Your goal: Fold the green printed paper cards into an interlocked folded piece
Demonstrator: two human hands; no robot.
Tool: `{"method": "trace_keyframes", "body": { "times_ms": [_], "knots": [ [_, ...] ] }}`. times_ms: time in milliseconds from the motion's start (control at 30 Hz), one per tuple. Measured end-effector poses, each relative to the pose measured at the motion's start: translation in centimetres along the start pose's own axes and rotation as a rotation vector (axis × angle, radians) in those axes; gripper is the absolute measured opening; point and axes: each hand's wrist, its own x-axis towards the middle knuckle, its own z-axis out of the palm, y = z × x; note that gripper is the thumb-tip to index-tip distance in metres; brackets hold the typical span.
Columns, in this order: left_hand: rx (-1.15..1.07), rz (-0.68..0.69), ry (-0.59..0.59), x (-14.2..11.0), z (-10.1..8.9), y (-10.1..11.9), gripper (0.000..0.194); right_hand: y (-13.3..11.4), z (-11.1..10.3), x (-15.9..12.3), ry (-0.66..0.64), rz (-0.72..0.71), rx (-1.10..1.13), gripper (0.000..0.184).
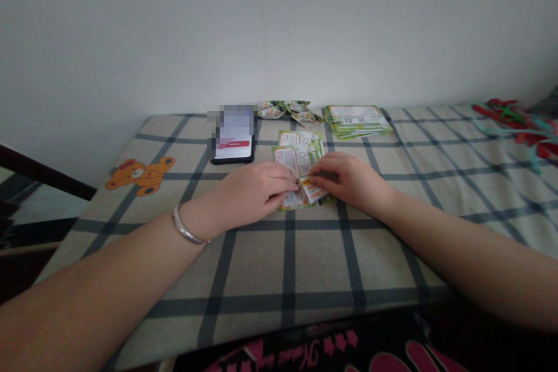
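In the head view my left hand (pixel 261 189) and my right hand (pixel 344 177) meet over the middle of the table. Between them is a small folded piece of printed paper (pixel 314 193), white with green and orange. The thumb and fingers of my right hand pinch its upper right side. At its left edge, the fingertips of my left hand are pressed together on it. Printed green-and-white sheets (pixel 290 157) lie flat beneath and just behind my hands, partly covered by them. A silver bangle (pixel 185 226) circles my left wrist.
Several folded paper pieces (pixel 290 110) lie near the wall, beside a phone (pixel 235 136) with a lit screen. Further right rests a stack of printed sheets (pixel 360 121). Red and teal ribbons (pixel 518 122) are at the far right. A bear figure (pixel 140 175) shows on the checked tablecloth (pixel 261 267).
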Motion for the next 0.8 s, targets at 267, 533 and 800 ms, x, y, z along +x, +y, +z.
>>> {"method": "trace_keyframes", "body": {
  "times_ms": [267, 533, 800],
  "knots": [
    [0.005, -0.118, 0.015, 0.0, -0.1, 0.5, 0.027, 0.3, 0.3, 0.4, 0.017, -0.075, -0.02, 0.004],
    [-0.051, 0.009, 0.017, 0.0, 0.0, 0.0, 0.027, 0.5, -0.5, 0.0, -0.014, -0.211, -0.011, 0.015],
    [0.025, -0.028, 0.03, 0.0, 0.1, 0.4, 0.026, 0.5, -1.3, -0.4, -0.096, -0.288, -0.117, 0.027]
  ]
}}
